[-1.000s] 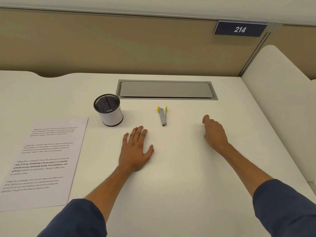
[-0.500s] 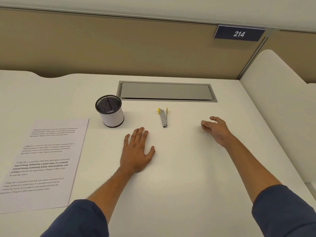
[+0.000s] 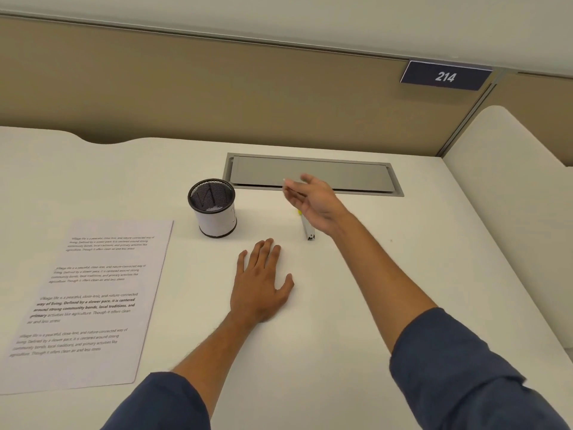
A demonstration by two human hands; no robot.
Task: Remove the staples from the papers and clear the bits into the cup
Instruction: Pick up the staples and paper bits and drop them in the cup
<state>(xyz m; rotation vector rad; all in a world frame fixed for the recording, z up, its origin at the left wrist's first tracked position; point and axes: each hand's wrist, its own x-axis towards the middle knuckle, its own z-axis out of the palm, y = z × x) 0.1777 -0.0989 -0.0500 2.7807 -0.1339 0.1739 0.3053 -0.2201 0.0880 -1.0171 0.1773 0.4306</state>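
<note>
The right hand floats mid-frame over the staple remover, fingers loose and holding nothing. The left hand lies flat, fingers straight, below the cup. The papers are at the left.

navy sign "214", paper "village life"

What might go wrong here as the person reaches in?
The open right hand hovers over the small grey metal staple remover with yellow tips, partly hiding it; a fumbled pickup could knock it away. A wide sweep might tip the nearby upright black mesh cup.
</note>
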